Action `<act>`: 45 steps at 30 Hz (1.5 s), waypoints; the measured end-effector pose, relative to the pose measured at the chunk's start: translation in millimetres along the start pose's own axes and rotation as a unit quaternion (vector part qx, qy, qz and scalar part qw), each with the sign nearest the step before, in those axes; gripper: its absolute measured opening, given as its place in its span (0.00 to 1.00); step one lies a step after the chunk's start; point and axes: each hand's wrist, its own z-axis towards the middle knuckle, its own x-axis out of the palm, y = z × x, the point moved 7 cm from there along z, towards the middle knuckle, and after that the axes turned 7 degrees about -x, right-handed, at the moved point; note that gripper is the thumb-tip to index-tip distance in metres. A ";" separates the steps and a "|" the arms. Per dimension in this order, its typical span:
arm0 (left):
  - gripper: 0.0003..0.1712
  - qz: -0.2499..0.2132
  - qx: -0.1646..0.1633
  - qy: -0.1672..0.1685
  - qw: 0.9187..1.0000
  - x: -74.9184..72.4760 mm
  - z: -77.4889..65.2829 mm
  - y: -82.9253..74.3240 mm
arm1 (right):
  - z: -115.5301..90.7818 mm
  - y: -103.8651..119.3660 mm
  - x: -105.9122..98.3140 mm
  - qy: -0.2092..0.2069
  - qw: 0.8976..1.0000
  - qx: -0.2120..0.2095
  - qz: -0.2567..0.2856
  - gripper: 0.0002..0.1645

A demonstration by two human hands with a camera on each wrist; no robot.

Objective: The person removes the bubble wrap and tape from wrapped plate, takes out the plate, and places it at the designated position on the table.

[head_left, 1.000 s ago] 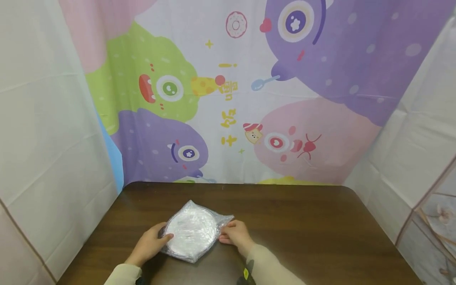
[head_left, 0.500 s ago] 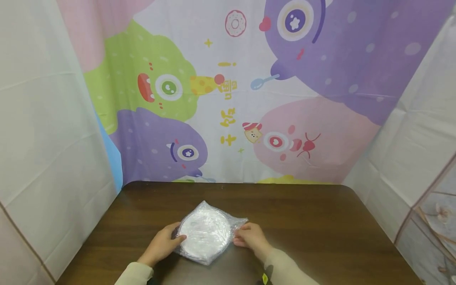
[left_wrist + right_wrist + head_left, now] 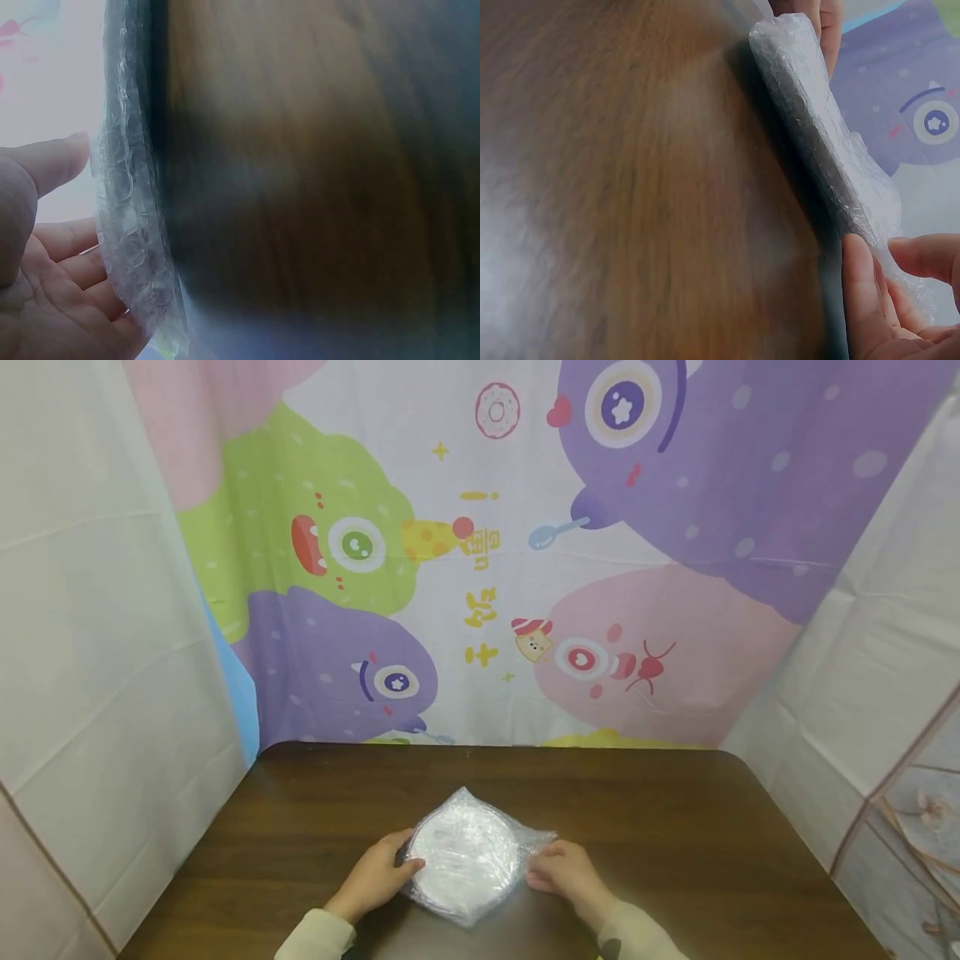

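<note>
A flat, round, silvery-white disc wrapped in clear bubble wrap point(image 3: 465, 860) lies level over the near middle of the table, in the head view. At its left edge, my left hand point(image 3: 375, 877) grips it with the thumb on top and the fingers beneath. My right hand point(image 3: 566, 872) pinches the loose wrap corner on the right side. The left wrist view shows the bubbly rim of the package edge-on, between the left thumb point(image 3: 64, 161) and fingers. In the right wrist view, the right thumb point(image 3: 922, 251) and fingers close on the wrap's near end.
A dark brown wooden table point(image 3: 660, 827) spreads around the package, its rounded far edge meeting a cartoon-monster curtain point(image 3: 480, 702). Pale cloth hangs along the left point(image 3: 112, 635) and right sides.
Both hands have carried the wrapped disc to the right across the table, and slightly nearer. Their hold on it looks the same.
</note>
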 end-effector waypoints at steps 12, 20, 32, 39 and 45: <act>0.33 -0.007 0.033 0.019 0.999 18.3 -0.4 -19.5 | -16.2 -2.0 -29.4 -0.016 1.000 0.013 -0.008 0.16; 0.34 -0.010 0.033 0.033 0.999 26.2 -0.6 -30.5 | -27.2 2.0 -41.6 -0.019 1.000 0.012 -0.009 0.15; 0.34 -0.011 0.031 0.037 0.999 29.4 -1.3 -35.2 | -31.8 3.7 -46.5 -0.033 0.999 0.025 -0.020 0.15; 0.33 -0.009 0.033 0.038 0.999 30.6 -0.4 -35.5 | -31.9 0.9 -47.8 -0.032 0.999 0.025 -0.018 0.15; 0.33 -0.001 0.042 0.033 0.999 30.5 -2.5 -37.4 | -34.0 -3.1 -51.4 -0.032 0.999 0.021 -0.022 0.16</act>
